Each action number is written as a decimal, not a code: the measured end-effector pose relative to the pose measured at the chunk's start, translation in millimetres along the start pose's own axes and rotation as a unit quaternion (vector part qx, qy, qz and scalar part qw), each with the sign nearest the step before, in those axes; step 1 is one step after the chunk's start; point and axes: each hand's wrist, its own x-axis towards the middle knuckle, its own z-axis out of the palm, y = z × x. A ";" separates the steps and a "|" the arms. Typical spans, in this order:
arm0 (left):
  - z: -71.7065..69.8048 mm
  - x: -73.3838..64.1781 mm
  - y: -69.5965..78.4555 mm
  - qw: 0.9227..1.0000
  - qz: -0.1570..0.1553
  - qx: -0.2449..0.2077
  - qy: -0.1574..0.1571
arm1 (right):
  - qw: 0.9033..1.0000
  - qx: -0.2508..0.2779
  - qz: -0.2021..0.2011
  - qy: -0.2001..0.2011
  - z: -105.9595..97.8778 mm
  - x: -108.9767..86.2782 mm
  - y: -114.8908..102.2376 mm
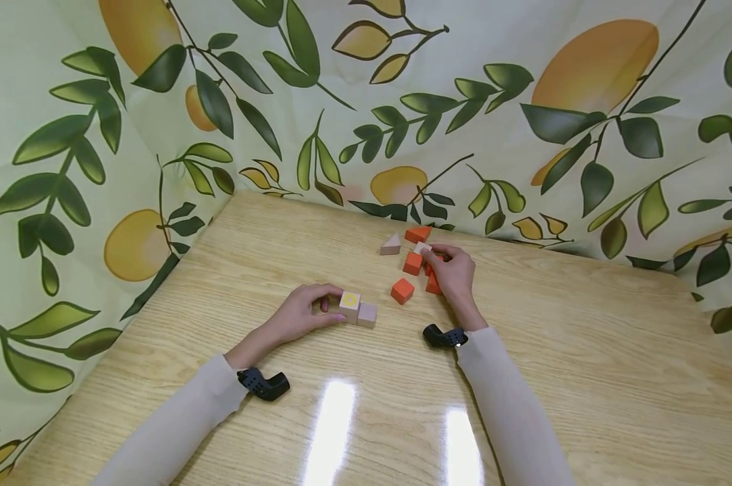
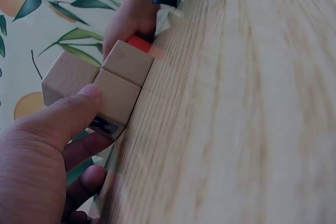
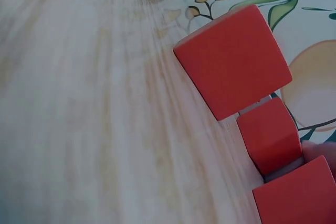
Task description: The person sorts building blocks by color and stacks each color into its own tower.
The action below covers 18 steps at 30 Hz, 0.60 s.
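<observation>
My left hand [image 1: 305, 310] holds a small stack of pale wooden cubes between thumb and fingers. The top cube [image 1: 350, 301] has a yellow mark on its upper face. Against the stack's right side stands another pale cube [image 1: 367, 314]. In the left wrist view the thumb [image 2: 86, 98] presses near the seam of the stacked cubes, and a dark print shows on the lower cube [image 2: 116, 100]. My right hand [image 1: 454, 273] pinches a pale block [image 1: 423, 248] among red blocks; its lower part is hidden. A red cube [image 1: 412, 263] stands just left of the fingertips.
A pale triangular block [image 1: 391, 244] and a red triangular block [image 1: 417, 233] lie behind, near the patterned cloth [image 1: 463, 135]. Another red cube [image 1: 402, 291] sits nearer. More red blocks [image 1: 433, 283] are partly covered by the right hand. All stand on a wooden table [image 1: 585, 351].
</observation>
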 end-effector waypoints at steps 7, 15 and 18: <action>0.5 -0.2 0.2 1.000 0.000 0.000 0.000 | 0.999 0.010 0.009 -0.037 -1.3 -1.1 0.1; 0.2 -0.3 0.4 1.000 -0.002 0.000 -0.001 | 0.998 0.023 0.006 -0.054 -2.8 -1.5 1.2; -0.1 0.3 0.1 1.000 0.003 -0.001 -0.001 | 0.997 0.036 0.008 -0.071 -4.7 -1.4 0.0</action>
